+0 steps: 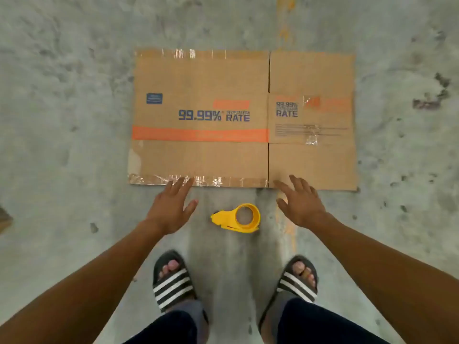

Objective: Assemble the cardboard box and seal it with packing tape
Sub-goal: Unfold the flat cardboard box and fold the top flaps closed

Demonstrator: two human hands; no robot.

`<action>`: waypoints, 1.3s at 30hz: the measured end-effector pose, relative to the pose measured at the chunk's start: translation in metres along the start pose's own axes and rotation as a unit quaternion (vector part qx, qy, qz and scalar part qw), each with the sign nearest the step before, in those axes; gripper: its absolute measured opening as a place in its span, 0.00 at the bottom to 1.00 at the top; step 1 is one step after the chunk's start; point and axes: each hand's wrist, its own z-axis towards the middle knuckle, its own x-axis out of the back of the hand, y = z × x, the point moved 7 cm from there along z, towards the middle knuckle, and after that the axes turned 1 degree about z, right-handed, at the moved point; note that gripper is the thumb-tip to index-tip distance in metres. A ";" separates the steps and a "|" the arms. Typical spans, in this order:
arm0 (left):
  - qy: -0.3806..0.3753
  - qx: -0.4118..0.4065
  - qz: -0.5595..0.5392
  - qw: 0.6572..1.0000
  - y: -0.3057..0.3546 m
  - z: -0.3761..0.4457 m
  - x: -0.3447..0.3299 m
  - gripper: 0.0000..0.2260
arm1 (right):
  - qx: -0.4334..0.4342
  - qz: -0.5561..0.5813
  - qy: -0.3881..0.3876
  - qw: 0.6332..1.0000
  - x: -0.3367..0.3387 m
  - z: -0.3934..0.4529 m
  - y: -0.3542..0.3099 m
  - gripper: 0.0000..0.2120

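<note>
A flattened brown cardboard box (198, 83) lies on the concrete floor ahead of me, printed with an orange stripe and "99.99% RATE"; old clear tape shines along its far and near edges. A yellow tape dispenser (238, 218) rests on the floor just before the box's near edge, between my hands. My left hand (170, 207) hovers with fingers spread, its fingertips over the box's near edge. My right hand (301, 202) is spread the same way over the near edge of the right panel. Neither hand holds anything.
My two feet in black slides with white stripes (172, 281) stand behind the dispenser. A faded yellow painted line (285, 28) runs across the grey stained floor. A brown object's corner (5, 219) shows at the left edge.
</note>
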 end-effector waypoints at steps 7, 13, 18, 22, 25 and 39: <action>0.034 -0.066 0.167 0.983 -0.045 0.079 -0.055 0.36 | 0.072 -0.232 0.052 0.969 -0.030 0.078 0.013 0.45; 0.045 -0.123 0.289 0.948 -0.054 0.123 -0.032 0.42 | 0.122 -0.288 0.032 0.949 -0.022 0.108 0.021 0.52; 0.046 -0.157 0.352 0.922 -0.045 0.125 -0.019 0.36 | 0.136 -0.328 0.041 0.934 -0.020 0.106 0.012 0.44; 0.043 -0.165 0.317 0.933 -0.035 0.123 0.016 0.33 | 0.133 -0.302 0.049 0.943 0.020 0.097 0.007 0.39; 0.111 -0.149 0.266 0.946 -0.036 0.110 0.060 0.39 | 0.141 -0.243 0.041 0.959 0.052 0.091 0.008 0.37; 0.339 0.276 -0.521 0.733 -0.097 0.083 0.095 0.47 | 0.148 -0.140 0.249 0.947 0.183 0.049 -0.010 0.27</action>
